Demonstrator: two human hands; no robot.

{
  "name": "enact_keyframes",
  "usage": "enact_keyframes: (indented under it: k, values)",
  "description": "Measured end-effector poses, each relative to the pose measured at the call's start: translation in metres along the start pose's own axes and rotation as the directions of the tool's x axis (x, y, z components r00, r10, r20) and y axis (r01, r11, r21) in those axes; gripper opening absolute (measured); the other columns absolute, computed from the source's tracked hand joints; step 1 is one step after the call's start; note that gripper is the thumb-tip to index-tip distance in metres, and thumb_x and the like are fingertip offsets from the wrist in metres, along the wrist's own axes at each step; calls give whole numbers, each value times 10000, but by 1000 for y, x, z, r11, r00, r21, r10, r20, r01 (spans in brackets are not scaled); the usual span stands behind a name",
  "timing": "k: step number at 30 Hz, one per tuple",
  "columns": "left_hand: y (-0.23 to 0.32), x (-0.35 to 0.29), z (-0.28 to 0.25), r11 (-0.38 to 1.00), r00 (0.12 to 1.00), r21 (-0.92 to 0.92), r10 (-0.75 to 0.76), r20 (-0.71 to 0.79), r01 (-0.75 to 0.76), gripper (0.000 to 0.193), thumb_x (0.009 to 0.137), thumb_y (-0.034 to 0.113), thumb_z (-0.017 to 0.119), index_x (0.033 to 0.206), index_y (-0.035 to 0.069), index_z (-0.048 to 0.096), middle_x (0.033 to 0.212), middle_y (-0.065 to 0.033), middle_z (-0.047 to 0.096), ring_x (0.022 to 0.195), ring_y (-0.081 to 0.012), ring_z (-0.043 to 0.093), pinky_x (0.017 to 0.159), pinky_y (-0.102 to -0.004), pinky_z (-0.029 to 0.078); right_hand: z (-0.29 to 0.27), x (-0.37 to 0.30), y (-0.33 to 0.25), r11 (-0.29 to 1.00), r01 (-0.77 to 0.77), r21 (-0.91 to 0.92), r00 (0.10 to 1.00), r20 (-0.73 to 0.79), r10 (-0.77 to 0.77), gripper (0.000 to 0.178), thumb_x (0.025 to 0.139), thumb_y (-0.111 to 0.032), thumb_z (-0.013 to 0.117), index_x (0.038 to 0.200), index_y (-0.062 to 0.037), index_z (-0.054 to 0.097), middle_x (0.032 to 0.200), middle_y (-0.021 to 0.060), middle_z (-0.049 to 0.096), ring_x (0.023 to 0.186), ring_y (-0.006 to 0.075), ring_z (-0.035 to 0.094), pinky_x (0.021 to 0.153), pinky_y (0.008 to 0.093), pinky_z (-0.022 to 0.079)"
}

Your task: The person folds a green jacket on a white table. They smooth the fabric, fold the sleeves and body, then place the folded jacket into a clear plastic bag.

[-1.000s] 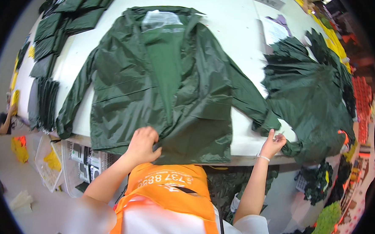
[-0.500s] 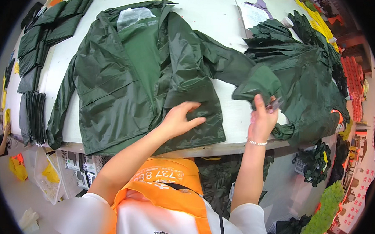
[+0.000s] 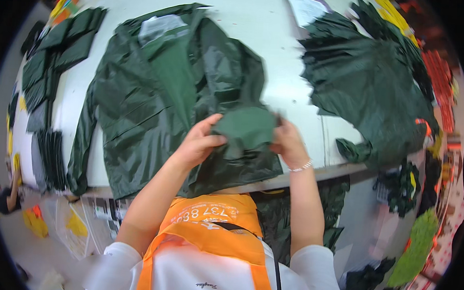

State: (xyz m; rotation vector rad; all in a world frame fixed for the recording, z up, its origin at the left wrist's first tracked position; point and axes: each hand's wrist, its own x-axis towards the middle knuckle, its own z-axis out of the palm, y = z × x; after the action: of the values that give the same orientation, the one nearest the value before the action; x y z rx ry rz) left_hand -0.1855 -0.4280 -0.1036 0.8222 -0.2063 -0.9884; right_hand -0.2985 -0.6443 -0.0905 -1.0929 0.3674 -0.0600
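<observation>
A dark green rain jacket (image 3: 134, 108) lies spread on the white table, front parted over a lighter green lining (image 3: 175, 71). Its sleeve on the right bends down toward me, and the sleeve end (image 3: 246, 129), lighter side showing, is stretched between my hands over the jacket's lower front. My left hand (image 3: 199, 142) pinches the left edge of this sleeve end. At the opposite edge, my right hand (image 3: 290, 145) is closed on the cloth. Motion blurs the right fingers, and a dark shape by them is too smeared to make out.
A heap of dark green garments (image 3: 371, 89) covers the table's right side. Folded green pieces (image 3: 50, 67) are stacked on the left. Papers (image 3: 307, 11) lie at the back. The table's front edge (image 3: 319, 176) runs close to my body; another person's arm (image 3: 13, 191) shows far left.
My right hand has come left from beside the garment heap, bringing the sleeve end over the jacket front. My left hand, open before, now grips that cloth. Small metal snips in my right hand no longer show clearly.
</observation>
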Motion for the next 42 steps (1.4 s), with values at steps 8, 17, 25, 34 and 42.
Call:
enact_keyframes:
  k: [8, 17, 25, 34, 42]
  values:
    - [-1, -5, 49, 902, 998, 428, 64, -3, -57, 736, 650, 107, 790, 1282, 6, 428, 1171, -74, 558, 1094, -174, 528, 984, -316, 381, 41, 7, 2, 800, 78, -595, 830, -406, -382, 135, 730, -33, 687, 791, 21, 579, 678, 104, 587, 641, 82, 468, 605, 260, 444]
    - [16, 84, -16, 241, 713, 949, 701, -27, -201, 123, 666, -67, 487, 715, 37, 440, 634, 11, 390, 641, -88, 369, 559, -231, 313, 105, -39, 54, 712, 268, -649, 929, -20, -368, 218, 739, -176, 706, 755, -54, 526, 723, 110, 580, 636, 280, 604, 551, 349, 468]
    - [33, 17, 26, 858, 980, 513, -128, 153, 32, 237, 758, 3, 699, 939, 38, 551, 907, 32, 572, 822, -40, 533, 745, -194, 428, 42, -64, -19, 955, 53, -293, 970, -212, -119, 235, 831, -116, 671, 1011, 23, 613, 785, -36, 601, 690, 36, 530, 646, 192, 443]
    - [41, 1, 28, 17, 724, 919, 621, 299, -394, 230, 557, -114, 560, 705, 38, 472, 710, -98, 492, 542, -240, 474, 484, -298, 389, 60, -61, -24, 258, 188, -948, 779, -17, -627, 185, 640, 54, 645, 676, -32, 484, 545, 78, 422, 453, 139, 450, 467, 246, 380]
    - [33, -10, 50, 69, 646, 802, 636, 423, -594, 303, 561, -33, 780, 745, 32, 548, 699, -47, 547, 602, -167, 527, 535, -249, 436, 51, -73, -5, 228, 251, -941, 471, -87, -878, 252, 660, 81, 627, 644, -51, 414, 527, 41, 399, 412, 127, 374, 411, 234, 313]
